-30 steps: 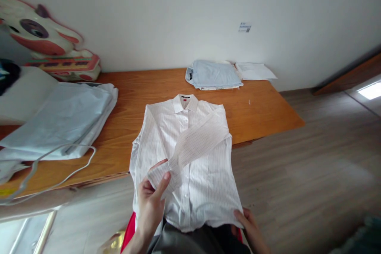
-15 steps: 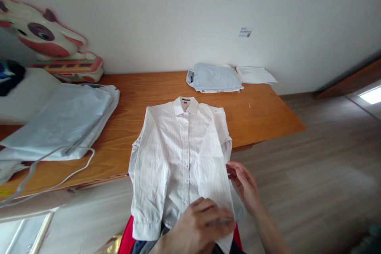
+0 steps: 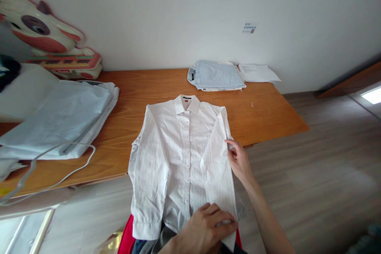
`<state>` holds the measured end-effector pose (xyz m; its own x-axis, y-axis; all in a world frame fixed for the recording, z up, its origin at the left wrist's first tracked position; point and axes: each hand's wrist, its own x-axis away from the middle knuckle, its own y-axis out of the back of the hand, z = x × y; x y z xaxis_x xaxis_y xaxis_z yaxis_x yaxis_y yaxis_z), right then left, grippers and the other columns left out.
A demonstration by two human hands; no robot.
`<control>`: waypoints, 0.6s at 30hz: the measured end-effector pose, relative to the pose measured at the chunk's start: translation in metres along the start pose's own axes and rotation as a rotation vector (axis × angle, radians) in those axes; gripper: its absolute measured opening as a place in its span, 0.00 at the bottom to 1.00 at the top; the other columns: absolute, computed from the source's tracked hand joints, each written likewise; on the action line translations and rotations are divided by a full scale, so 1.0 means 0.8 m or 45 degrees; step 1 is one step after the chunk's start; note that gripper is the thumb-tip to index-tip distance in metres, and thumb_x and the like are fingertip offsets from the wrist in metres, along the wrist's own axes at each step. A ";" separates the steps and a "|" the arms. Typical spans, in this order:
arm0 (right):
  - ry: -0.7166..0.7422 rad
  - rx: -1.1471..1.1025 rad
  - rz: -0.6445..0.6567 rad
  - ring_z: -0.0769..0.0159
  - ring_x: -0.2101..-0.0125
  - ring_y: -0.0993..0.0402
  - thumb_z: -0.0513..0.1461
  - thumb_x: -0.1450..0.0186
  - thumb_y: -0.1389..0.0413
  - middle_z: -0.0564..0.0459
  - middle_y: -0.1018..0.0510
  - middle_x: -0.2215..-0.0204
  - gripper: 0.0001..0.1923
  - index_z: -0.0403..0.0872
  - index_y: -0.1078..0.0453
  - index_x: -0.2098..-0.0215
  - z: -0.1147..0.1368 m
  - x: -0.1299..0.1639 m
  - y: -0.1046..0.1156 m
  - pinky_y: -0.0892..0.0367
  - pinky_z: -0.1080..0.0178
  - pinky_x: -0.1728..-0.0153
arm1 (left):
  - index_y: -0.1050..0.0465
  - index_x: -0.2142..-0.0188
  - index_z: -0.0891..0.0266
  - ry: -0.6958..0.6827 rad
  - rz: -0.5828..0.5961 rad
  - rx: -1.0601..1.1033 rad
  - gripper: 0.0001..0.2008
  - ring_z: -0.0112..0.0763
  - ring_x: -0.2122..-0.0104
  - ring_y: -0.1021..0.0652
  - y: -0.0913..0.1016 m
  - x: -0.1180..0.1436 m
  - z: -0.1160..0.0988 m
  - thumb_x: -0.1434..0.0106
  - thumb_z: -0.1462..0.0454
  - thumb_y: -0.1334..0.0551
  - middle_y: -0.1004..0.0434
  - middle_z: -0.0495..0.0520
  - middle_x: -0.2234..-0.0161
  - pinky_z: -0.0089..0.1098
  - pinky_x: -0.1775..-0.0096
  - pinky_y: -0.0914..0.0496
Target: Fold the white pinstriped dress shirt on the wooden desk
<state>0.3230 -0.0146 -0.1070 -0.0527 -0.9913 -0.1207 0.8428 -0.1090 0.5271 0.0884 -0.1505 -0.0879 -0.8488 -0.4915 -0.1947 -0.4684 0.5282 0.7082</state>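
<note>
A white, finely striped button-up shirt (image 3: 178, 139) lies front side up, its collar on the wooden table and its lower part reaching over the near edge towards me. Both sleeves are laid down along its front. My left hand (image 3: 208, 222) is closed on the lower end of the sleeve at the right, covering the cuff. Higher up, my right hand (image 3: 239, 160) pinches the outer edge of that same sleeve between thumb and fingers, near the table's edge.
A folded light-blue garment (image 3: 217, 75) lies on the wooden table (image 3: 143, 81) by the wall, beside white papers (image 3: 258, 73). At the left are a pale folded bundle (image 3: 62, 115), a white cable (image 3: 74, 172) and a cow-shaped toy keyboard (image 3: 65, 63).
My right hand has moved up along the sleeve and now grips its outer edge. The left hand has come down onto the cuff end, and the sleeve lies a little straighter.
</note>
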 end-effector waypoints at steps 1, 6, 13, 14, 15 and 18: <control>0.042 0.082 -0.004 0.59 0.57 0.22 0.34 0.32 0.49 0.45 0.22 0.43 0.23 0.52 0.27 0.41 -0.002 -0.002 0.003 0.26 0.57 0.56 | 0.34 0.31 0.50 0.029 0.023 0.032 0.26 0.38 0.49 0.21 -0.003 0.000 0.002 0.26 0.60 0.35 0.19 0.50 0.39 0.39 0.50 0.28; 0.038 0.232 -0.141 0.55 0.55 0.22 0.42 0.27 0.46 0.43 0.20 0.48 0.18 0.50 0.28 0.41 -0.014 -0.006 0.010 0.27 0.54 0.52 | 0.26 0.37 0.48 0.224 -0.062 0.270 0.25 0.44 0.45 0.20 0.009 -0.003 0.008 0.30 0.48 0.31 0.19 0.51 0.40 0.45 0.43 0.28; -0.183 0.223 -0.360 0.55 0.64 0.22 0.55 0.27 0.44 0.45 0.17 0.61 0.20 0.48 0.26 0.52 -0.031 -0.002 0.005 0.30 0.56 0.60 | 0.22 0.47 0.55 0.439 -0.758 0.446 0.13 0.38 0.47 0.18 0.133 -0.116 0.108 0.21 0.56 0.43 0.16 0.56 0.48 0.39 0.44 0.25; -0.199 0.260 -0.364 0.55 0.65 0.22 0.55 0.27 0.45 0.45 0.16 0.62 0.21 0.48 0.26 0.52 -0.031 -0.003 0.005 0.30 0.57 0.60 | 0.23 0.47 0.56 0.477 -0.835 0.435 0.13 0.37 0.49 0.18 0.150 -0.145 0.135 0.21 0.56 0.44 0.16 0.57 0.49 0.37 0.48 0.23; -0.209 0.320 -0.359 0.55 0.65 0.21 0.56 0.27 0.46 0.45 0.16 0.63 0.22 0.48 0.25 0.51 -0.030 -0.004 0.006 0.32 0.57 0.61 | 0.25 0.46 0.58 0.519 -0.837 0.401 0.14 0.37 0.51 0.17 0.165 -0.176 0.163 0.20 0.56 0.44 0.16 0.58 0.48 0.35 0.52 0.23; -0.241 0.505 -0.319 0.54 0.67 0.22 0.56 0.27 0.45 0.47 0.16 0.67 0.21 0.50 0.23 0.52 -0.028 -0.015 0.010 0.36 0.58 0.64 | 0.28 0.42 0.61 0.727 -0.634 0.141 0.18 0.40 0.52 0.16 0.193 -0.261 0.235 0.21 0.53 0.44 0.15 0.60 0.49 0.36 0.51 0.24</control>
<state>0.3420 -0.0022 -0.1203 -0.3547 -0.9230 -0.1491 0.5250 -0.3286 0.7851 0.1470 0.1641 -0.0655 -0.2863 -0.9555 -0.0707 -0.8101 0.2020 0.5504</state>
